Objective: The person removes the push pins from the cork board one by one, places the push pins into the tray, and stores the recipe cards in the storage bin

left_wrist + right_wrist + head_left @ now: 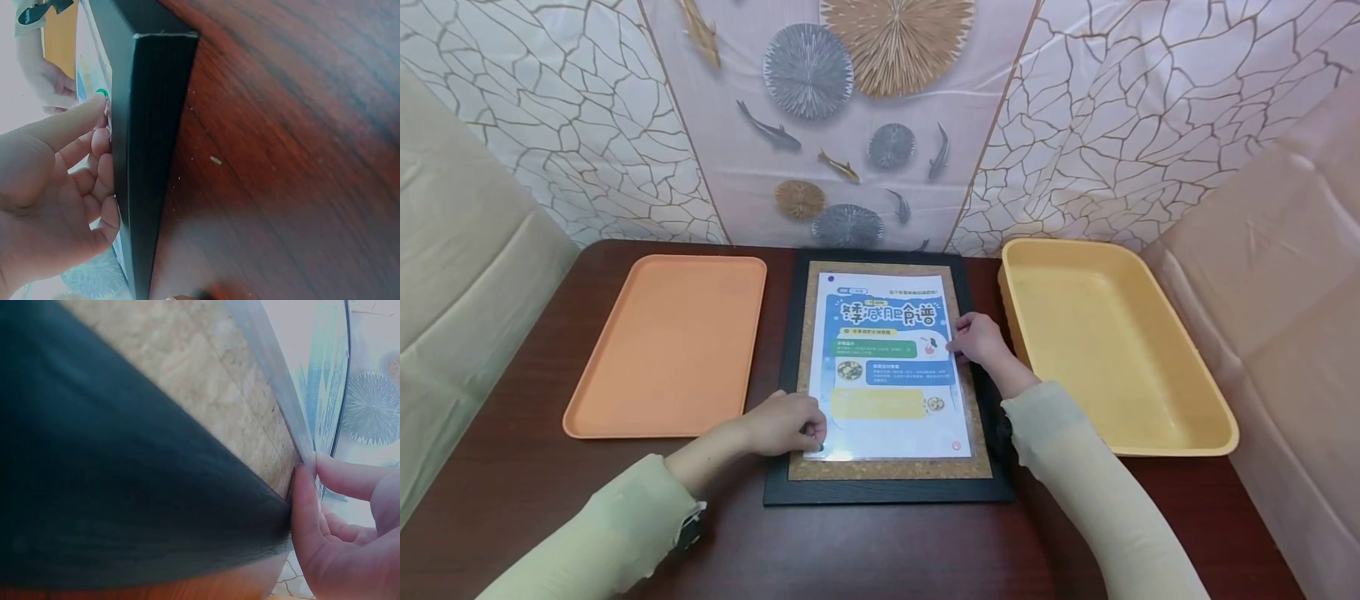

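Note:
A printed sheet [887, 433] in a clear, glossy cover lies on a cork board [887, 470] with a black frame [887, 492]. At the sheet's lower left corner, my left hand [786, 423] has its thumb tip on a small green push pin [101, 92], the other fingers curled beside the frame. My right hand [981, 340] pinches the sheet's right edge between thumb and index finger; the right wrist view shows this edge raised off the cork. A purple push pin [831, 278] sits at the sheet's upper left corner.
An orange tray [670, 350] lies left of the board on the dark wooden table [865, 550]. To the right stands a deeper yellow tray [1112, 358]. Patterned cloth [820, 167] hangs behind, and pale panels [467, 275] flank the table.

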Demonstrator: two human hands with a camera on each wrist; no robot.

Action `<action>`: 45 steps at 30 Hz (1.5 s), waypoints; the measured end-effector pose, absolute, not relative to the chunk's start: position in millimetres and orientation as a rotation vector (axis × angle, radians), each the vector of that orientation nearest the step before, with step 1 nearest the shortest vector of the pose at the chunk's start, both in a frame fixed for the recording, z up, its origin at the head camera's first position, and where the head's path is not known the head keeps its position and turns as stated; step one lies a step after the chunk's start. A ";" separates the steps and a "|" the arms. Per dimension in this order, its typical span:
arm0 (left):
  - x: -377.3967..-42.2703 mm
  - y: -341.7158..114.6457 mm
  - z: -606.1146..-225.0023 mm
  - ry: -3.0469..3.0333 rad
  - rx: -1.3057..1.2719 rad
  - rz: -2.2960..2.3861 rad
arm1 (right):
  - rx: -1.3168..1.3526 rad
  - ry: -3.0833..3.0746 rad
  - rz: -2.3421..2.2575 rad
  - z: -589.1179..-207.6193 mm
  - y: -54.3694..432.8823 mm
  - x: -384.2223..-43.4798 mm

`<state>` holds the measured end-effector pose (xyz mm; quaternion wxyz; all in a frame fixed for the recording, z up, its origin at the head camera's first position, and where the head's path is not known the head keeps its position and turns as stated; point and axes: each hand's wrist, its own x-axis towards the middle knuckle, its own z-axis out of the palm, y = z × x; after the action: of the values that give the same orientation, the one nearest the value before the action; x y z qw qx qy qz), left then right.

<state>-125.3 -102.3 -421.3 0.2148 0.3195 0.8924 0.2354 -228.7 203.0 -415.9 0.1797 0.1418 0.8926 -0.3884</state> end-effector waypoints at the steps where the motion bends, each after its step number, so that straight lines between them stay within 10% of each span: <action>1: -125.4 -102.1 -420.8 2.470 0.882 0.644 | 0.400 2.523 -1.098 -415.7 202.8 -228.8; 45: -222.7 -211.3 -387.6 2.716 0.062 1.086 | 0.380 2.526 -1.071 -416.3 203.3 -228.5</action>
<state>-222.7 -211.3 -387.6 0.1075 0.0211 0.9229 0.3691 -228.5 203.3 -416.3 0.1847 0.1348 0.8963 -0.3798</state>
